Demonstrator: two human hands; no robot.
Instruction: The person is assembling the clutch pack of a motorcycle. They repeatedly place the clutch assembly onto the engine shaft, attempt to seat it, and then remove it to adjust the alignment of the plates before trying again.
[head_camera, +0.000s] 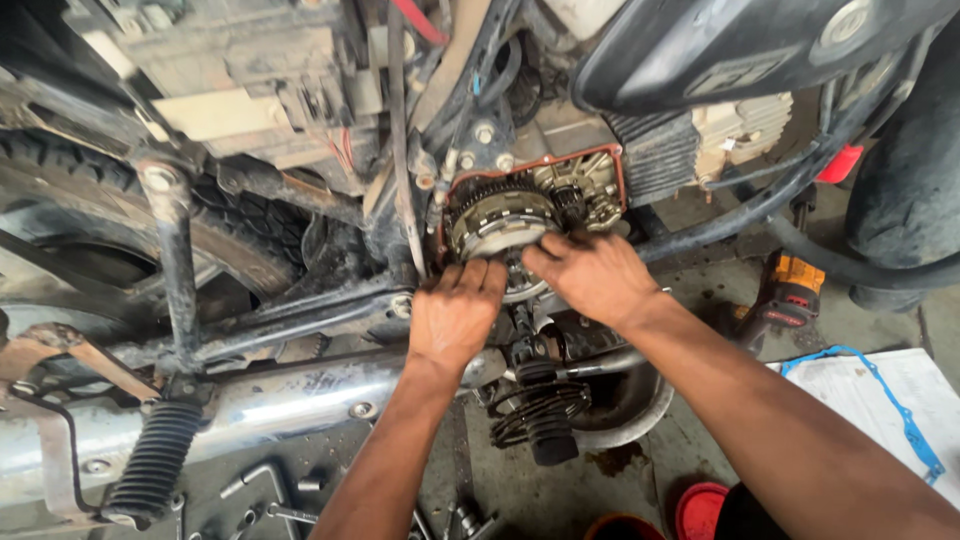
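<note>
A motorcycle lies in front of me with its side cover off, showing the round metal clutch assembly (497, 222) inside the open engine case (590, 180). My left hand (455, 312) presses its fingertips against the lower left edge of the clutch. At the lower right edge, the fingers of my right hand (590, 275) curl onto the same clutch. Both hands grip the clutch from below; the part under the fingers is hidden.
A chrome exhaust pipe (290, 400) runs below my arms, with a rubber footpeg (150, 465) at left and a kick lever (545, 425) beneath. An orange power tool (790, 290), a blue gasket on white paper (880, 400), red containers (700, 510) and loose wrenches (270, 495) lie on the floor.
</note>
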